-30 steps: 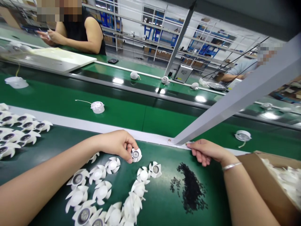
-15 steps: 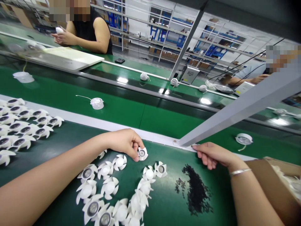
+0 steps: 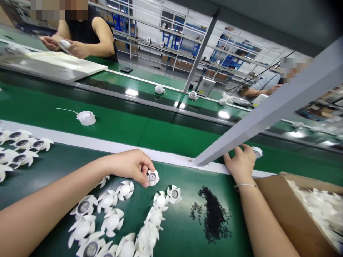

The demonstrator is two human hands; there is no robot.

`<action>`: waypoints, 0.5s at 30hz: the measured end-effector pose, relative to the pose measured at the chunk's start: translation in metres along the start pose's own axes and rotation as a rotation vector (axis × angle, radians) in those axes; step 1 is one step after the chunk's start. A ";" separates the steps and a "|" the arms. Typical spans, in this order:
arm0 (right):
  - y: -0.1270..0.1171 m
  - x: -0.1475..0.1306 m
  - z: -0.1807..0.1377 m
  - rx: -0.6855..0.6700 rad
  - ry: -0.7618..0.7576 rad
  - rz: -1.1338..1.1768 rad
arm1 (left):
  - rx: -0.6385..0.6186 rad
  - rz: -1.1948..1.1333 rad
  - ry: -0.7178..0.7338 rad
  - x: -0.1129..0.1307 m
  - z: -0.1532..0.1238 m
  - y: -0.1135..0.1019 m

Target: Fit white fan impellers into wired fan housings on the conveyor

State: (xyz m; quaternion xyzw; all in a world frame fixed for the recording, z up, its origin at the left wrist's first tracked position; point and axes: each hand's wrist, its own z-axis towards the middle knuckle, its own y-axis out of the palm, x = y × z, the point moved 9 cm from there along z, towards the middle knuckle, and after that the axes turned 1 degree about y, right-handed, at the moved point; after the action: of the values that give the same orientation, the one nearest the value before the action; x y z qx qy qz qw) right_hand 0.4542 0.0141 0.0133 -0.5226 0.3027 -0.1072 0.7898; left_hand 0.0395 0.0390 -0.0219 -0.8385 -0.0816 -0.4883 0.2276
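Observation:
My left hand [image 3: 132,167] is closed in a pinch on a small white fan impeller [image 3: 153,177], held just above the dark green work mat [image 3: 182,228]. More white impellers [image 3: 112,217] lie scattered below that hand. My right hand [image 3: 240,162] reaches past the white strip onto the green conveyor belt [image 3: 160,135]. Its fingers are stretched out and touch a round white part [image 3: 258,152] that they partly hide. A heap of tiny black pieces [image 3: 213,214] lies between my forearms.
A cardboard box [image 3: 284,210] of white parts stands at the right. More impellers [image 3: 21,148] lie at the left. A round white unit with a wire [image 3: 85,117] rides the belt. A grey slanted bar [image 3: 268,110] crosses above my right hand. Two co-workers [image 3: 80,32] work across the line.
My right hand has left the mat's edge and moved up and right onto the belt to the round white part. My left hand still pinches the impeller.

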 end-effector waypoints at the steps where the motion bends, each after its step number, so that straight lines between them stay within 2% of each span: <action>1: -0.001 0.008 0.000 0.060 0.035 -0.026 | 0.002 -0.001 0.001 0.000 0.000 0.000; 4: 0.004 0.035 0.002 0.122 0.184 -0.080 | -0.002 -0.011 0.003 0.001 0.000 0.001; 8: 0.017 0.058 0.010 0.070 0.296 -0.116 | 0.002 0.000 0.006 0.002 -0.001 0.000; 12: 0.016 0.055 0.016 0.053 0.219 -0.094 | 0.003 0.005 0.010 0.002 -0.001 0.000; 15: -0.002 0.038 0.015 0.144 0.094 -0.059 | -0.001 0.000 0.017 0.003 -0.001 0.000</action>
State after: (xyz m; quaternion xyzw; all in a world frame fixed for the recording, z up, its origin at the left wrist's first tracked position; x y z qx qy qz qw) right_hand 0.4940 0.0064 0.0048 -0.4676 0.3153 -0.1764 0.8067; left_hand 0.0403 0.0381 -0.0189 -0.8345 -0.0795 -0.4954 0.2278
